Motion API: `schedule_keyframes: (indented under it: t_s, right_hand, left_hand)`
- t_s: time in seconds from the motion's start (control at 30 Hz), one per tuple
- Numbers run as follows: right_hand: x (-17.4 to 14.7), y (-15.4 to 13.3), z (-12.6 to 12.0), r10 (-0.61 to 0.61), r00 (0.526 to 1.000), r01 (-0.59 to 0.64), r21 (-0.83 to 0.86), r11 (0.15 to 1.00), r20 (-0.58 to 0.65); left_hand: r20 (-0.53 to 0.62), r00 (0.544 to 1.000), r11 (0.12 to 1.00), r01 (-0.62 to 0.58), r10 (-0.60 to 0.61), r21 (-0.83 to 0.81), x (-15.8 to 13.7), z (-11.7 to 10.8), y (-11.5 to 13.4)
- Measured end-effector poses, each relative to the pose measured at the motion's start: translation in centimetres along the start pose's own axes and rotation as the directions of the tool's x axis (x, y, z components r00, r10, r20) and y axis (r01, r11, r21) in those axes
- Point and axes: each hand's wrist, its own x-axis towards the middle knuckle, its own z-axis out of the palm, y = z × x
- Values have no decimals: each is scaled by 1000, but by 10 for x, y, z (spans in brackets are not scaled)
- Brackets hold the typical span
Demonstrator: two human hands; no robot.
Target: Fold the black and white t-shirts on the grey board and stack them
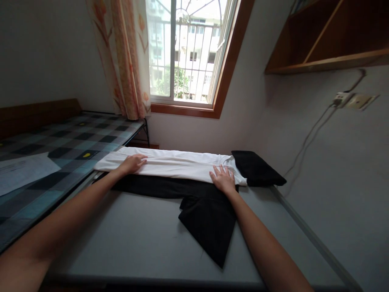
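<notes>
A white folded cloth garment (176, 163) lies lengthwise across a grey table. Beneath its near edge spreads a black garment (209, 227), with a short sleeve pointing toward me. Another black cloth part (258, 168) sticks out at the far right; I cannot tell whether it belongs to the same garment. My left hand (133, 163) rests on the left part of the white garment, fingers stretched out. On its right end, my right hand (224, 179) lies flat with the fingers spread, the wrist over the black garment.
The grey table (146, 235) borders a wall on the right. To the left is a bed with a checkered cover (79, 132) and a paper sheet (24, 172) on it. A barred window (191, 61), a flowered curtain (127, 56), a wooden shelf (328, 61) and plugged-in cables (306, 140) surround it.
</notes>
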Motion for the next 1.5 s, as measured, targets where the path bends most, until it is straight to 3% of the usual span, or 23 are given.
schedule_keyframes:
  t_s: [0.13,0.3,0.4,0.5,0.53,0.7,0.8,0.93,1.07,1.33,1.5]
  right_hand:
    - [1,0,1,-8,1000,8,-8,1000,-2]
    - [2,0,1,1,1000,-1,9,1000,3]
    - [0,-1,0,-2,1000,2,25,1000,-8]
    - [-3,-1,-1,-16,998,17,21,1000,-55]
    - [-4,-1,-2,-25,997,26,20,999,-68]
    - [-7,-4,-2,-97,991,101,46,994,-87]
    - [-10,-8,-3,-189,978,196,73,978,-87]
    - [-12,-14,-4,-265,963,268,93,959,-49]
    - [-9,-9,-4,-190,982,189,80,979,-2]
    - [4,18,-8,126,990,-131,80,988,65]
    - [3,18,-9,169,984,-173,72,982,62]
  left_hand:
    - [113,993,997,37,-44,63,7,21,18]
    - [93,993,995,58,-66,87,3,29,23]
    - [-45,993,990,113,-109,82,-6,26,28]
    - [-301,927,966,253,-225,60,-17,22,34]
    - [-336,910,960,275,-244,45,-20,21,35]
    - [-205,965,983,178,-166,39,-27,22,36]
    - [-232,966,989,134,-117,60,-28,25,37]
    - [-145,989,998,-27,36,62,-28,31,45]
    - [-27,995,994,-97,99,53,-28,33,53]
    - [1,998,997,-70,70,30,-29,30,53]
    - [-1,998,998,-63,63,15,-29,30,54]
